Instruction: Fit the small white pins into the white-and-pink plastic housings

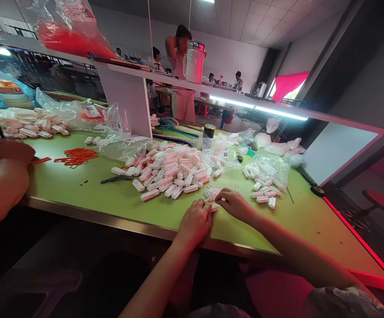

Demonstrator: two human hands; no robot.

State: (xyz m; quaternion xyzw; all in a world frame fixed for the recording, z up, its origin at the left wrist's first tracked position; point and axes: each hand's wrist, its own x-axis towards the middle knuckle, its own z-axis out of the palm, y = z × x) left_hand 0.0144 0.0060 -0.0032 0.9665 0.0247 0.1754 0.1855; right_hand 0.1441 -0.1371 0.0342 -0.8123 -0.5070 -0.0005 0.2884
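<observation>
No legible text anywhere in view. White printed labels present but unreadable: one on clear plastic bag [218,155] just beyond right hand [236,204], showing dark code block, characters too small; one on clear bag [267,168] to right of that hand, print blurred; one on bag with orange contents [90,112] far beyond left hand [195,221], lines of print indistinct. No brand, number or sign decipherable.

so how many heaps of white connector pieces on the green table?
3: a big central heap, a smaller heap on the right, one far left. More may hide under bags.
</observation>
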